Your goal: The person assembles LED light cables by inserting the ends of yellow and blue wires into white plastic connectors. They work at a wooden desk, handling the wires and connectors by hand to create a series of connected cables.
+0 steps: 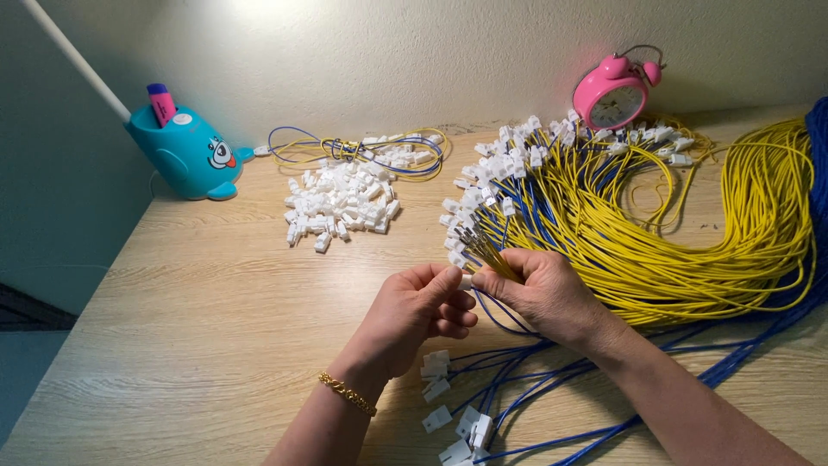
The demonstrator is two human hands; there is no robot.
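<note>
Two hands meet over the table: our right hand is closed around a bunch of yellow wires with bare metal tips, and our left hand pinches a small white connector at the gap between them. Fitting it well, we judge, means keeping the bunch steady and lining the connector squarely with a single tip. Just below our hands lie blue wires already fitted with white connectors. Beyond our right hand spreads a large yellow wire coil. Further from our left hand sits a pile of loose connectors, with a teal pen holder and a pink alarm clock farther back.
</note>
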